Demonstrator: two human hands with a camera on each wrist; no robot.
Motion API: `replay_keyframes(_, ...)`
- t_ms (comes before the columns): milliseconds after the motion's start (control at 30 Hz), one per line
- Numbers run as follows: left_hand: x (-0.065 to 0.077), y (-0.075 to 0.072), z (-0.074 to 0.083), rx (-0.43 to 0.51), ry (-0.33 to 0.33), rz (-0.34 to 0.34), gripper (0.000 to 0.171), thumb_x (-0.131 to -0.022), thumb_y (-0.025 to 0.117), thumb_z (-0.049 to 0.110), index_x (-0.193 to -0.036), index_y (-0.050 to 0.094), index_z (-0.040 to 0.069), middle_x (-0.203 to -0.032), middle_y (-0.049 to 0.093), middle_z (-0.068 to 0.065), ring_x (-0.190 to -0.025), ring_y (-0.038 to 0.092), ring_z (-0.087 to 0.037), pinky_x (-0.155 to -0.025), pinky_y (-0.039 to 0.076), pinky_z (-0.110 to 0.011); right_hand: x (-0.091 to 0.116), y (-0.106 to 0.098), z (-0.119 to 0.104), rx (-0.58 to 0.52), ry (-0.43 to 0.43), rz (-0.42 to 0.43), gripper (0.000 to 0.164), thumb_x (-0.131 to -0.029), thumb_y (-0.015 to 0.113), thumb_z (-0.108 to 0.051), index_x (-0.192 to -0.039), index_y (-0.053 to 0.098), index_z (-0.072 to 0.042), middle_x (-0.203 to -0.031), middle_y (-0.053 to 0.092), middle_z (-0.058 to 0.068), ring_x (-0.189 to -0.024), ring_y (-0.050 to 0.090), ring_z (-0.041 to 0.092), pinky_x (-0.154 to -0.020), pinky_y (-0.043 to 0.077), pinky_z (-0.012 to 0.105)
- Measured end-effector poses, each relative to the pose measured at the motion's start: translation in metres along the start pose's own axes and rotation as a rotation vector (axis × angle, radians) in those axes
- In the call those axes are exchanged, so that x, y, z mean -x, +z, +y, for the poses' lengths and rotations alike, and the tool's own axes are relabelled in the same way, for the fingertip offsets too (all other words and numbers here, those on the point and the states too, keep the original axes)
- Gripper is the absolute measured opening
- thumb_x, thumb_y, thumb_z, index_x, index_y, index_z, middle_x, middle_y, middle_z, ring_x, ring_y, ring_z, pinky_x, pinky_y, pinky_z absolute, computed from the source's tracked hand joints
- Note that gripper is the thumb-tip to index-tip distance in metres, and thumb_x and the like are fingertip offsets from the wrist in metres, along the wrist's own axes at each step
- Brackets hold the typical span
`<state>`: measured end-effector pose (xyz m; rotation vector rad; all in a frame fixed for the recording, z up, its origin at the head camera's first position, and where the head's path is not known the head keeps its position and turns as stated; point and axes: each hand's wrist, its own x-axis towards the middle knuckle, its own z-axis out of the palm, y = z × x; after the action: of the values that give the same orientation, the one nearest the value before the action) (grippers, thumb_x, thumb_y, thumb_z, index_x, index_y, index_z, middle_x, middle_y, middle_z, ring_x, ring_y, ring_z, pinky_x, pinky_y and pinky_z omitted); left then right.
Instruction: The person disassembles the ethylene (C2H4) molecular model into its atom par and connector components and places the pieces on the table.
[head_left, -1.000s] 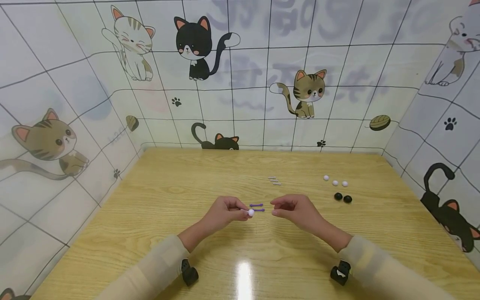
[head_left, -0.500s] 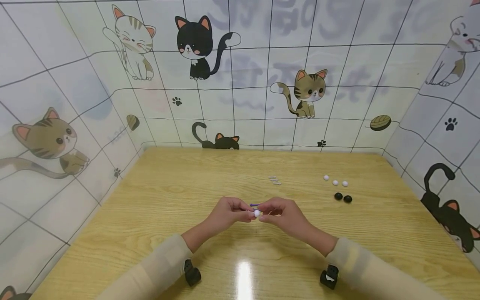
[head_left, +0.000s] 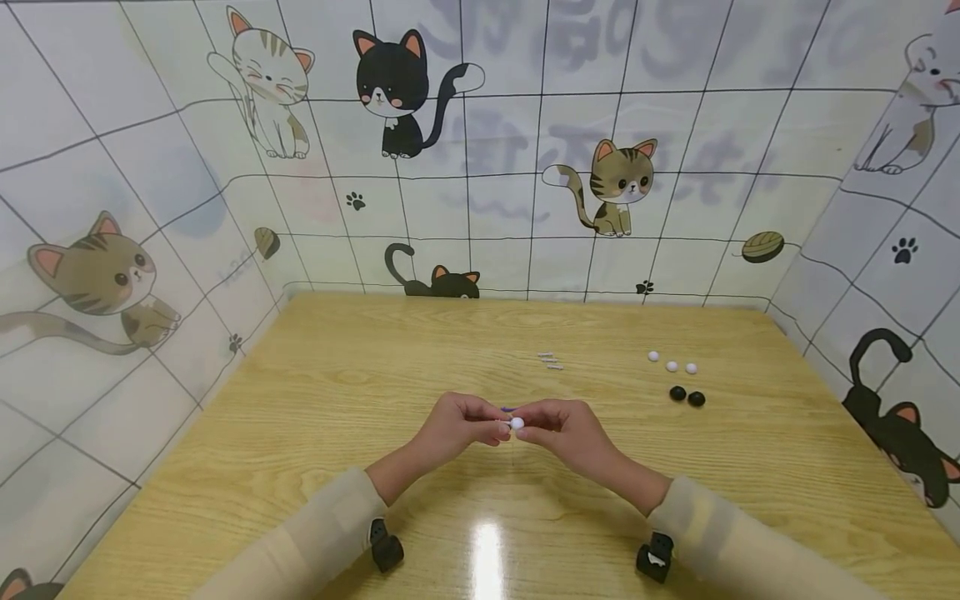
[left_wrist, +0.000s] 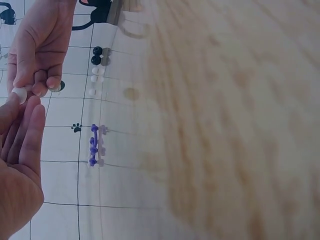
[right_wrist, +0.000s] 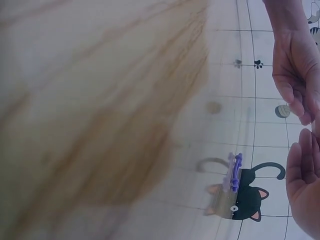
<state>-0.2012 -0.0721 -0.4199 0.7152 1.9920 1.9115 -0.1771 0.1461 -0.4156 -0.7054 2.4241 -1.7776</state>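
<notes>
In the head view my left hand [head_left: 459,427] pinches a short pale rod [head_left: 506,422] between thumb and fingers. A small white ball [head_left: 517,423] sits at the rod's right end, and my right hand [head_left: 572,432] pinches it from the right. Both hands meet above the table's middle. The left wrist view shows the white ball [left_wrist: 20,94] between the fingertips of both hands, with most of the rod hidden. Purple rods with knobbed ends [left_wrist: 94,145] lie on the table beyond the hands, mostly covered by the fingers in the head view.
Several short pale rods [head_left: 550,362] lie farther back on the wooden table [head_left: 360,358]. To the right are three white balls [head_left: 671,367] and two black balls [head_left: 687,397]. A cat-patterned wall covering [head_left: 495,208] closes off the back and sides.
My right hand has moved left, from apart to the white ball, and now pinches it. My left hand has shifted slightly right with the rod. The purple rods have become mostly covered.
</notes>
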Motion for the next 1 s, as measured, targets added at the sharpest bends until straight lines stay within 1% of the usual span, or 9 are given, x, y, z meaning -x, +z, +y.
replay_keyframes(67, 0.0000, 0.0001, 0.0004, -0.006, -0.002, 0.008, 0.015, -0.087, 0.071, 0.002, -0.099, 0.072, -0.008, -0.093, 0.072, -0.017, -0.081, 0.071, -0.022, -0.075, 0.056, -0.040, -0.0001, 0.0011, -0.0011, -0.019, 0.018, 0.009, 0.022, -0.089, 0.072, -0.009, -0.108, 0.072, 0.000, -0.102, 0.071, 0.012, -0.087, 0.069, 0.016, -0.075, 0.055, 0.029)
replay_keyframes(167, 0.0001, 0.0005, 0.0009, -0.015, -0.007, 0.027, 0.015, -0.087, 0.072, 0.002, -0.098, 0.072, -0.008, -0.092, 0.072, -0.017, -0.080, 0.071, -0.023, -0.074, 0.057, -0.040, -0.0008, 0.0027, -0.0017, -0.030, 0.031, 0.033, 0.022, -0.088, 0.073, -0.009, -0.107, 0.072, 0.001, -0.101, 0.071, 0.012, -0.086, 0.068, 0.015, -0.075, 0.055, 0.028)
replay_keyframes(300, 0.0005, 0.0011, 0.0016, -0.037, -0.009, 0.060, 0.014, -0.087, 0.073, 0.004, -0.096, 0.073, -0.007, -0.089, 0.072, -0.014, -0.078, 0.071, -0.026, -0.073, 0.057, -0.038, -0.0019, 0.0043, -0.0020, -0.023, 0.033, 0.057, 0.021, -0.088, 0.073, -0.010, -0.105, 0.072, 0.002, -0.098, 0.072, 0.011, -0.084, 0.068, 0.014, -0.073, 0.055, 0.028)
replay_keyframes(400, 0.0004, 0.0012, 0.0009, -0.058, -0.006, 0.074, 0.013, -0.086, 0.074, 0.005, -0.094, 0.073, -0.005, -0.087, 0.072, -0.013, -0.077, 0.071, -0.025, -0.072, 0.057, -0.037, -0.0019, 0.0052, -0.0020, -0.012, 0.038, 0.058, 0.019, -0.089, 0.072, -0.011, -0.103, 0.072, 0.001, -0.096, 0.072, 0.010, -0.082, 0.067, 0.014, -0.072, 0.055, 0.029)
replay_keyframes(533, -0.0003, 0.0007, -0.0009, -0.074, 0.006, 0.073, 0.012, -0.086, 0.074, 0.005, -0.092, 0.074, -0.005, -0.086, 0.073, -0.012, -0.076, 0.071, -0.022, -0.071, 0.057, -0.037, -0.0016, 0.0056, -0.0022, 0.017, 0.047, 0.053, 0.017, -0.090, 0.071, -0.012, -0.102, 0.071, 0.000, -0.094, 0.071, 0.008, -0.079, 0.065, 0.014, -0.069, 0.054, 0.028)
replay_keyframes(733, -0.0016, 0.0022, 0.0004, -0.082, 0.017, 0.069, 0.010, -0.088, 0.071, 0.003, -0.091, 0.074, -0.006, -0.086, 0.072, -0.013, -0.075, 0.071, -0.023, -0.070, 0.057, -0.037, 0.0002, 0.0035, -0.0029, 0.078, 0.039, 0.063, 0.013, -0.091, 0.070, -0.012, -0.100, 0.071, -0.002, -0.092, 0.070, 0.006, -0.076, 0.063, 0.013, -0.065, 0.052, 0.026)
replay_keyframes(900, -0.0031, 0.0053, 0.0028, -0.094, 0.027, 0.076, 0.008, -0.088, 0.069, 0.000, -0.089, 0.073, -0.007, -0.084, 0.072, -0.015, -0.073, 0.071, -0.022, -0.068, 0.057, -0.036, 0.0016, 0.0009, -0.0040, 0.087, 0.031, 0.068, 0.012, -0.091, 0.070, -0.010, -0.099, 0.071, -0.002, -0.091, 0.070, 0.006, -0.075, 0.063, 0.016, -0.064, 0.051, 0.026)
replay_keyframes(1000, -0.0031, 0.0043, 0.0039, -0.115, 0.035, 0.056, 0.009, -0.088, 0.070, 0.002, -0.089, 0.073, -0.007, -0.084, 0.072, -0.015, -0.073, 0.071, -0.021, -0.068, 0.057, -0.035, 0.0030, -0.0018, -0.0054, 0.088, 0.025, 0.058, 0.012, -0.091, 0.070, -0.011, -0.099, 0.071, -0.003, -0.091, 0.070, 0.005, -0.077, 0.063, 0.017, -0.065, 0.051, 0.026)
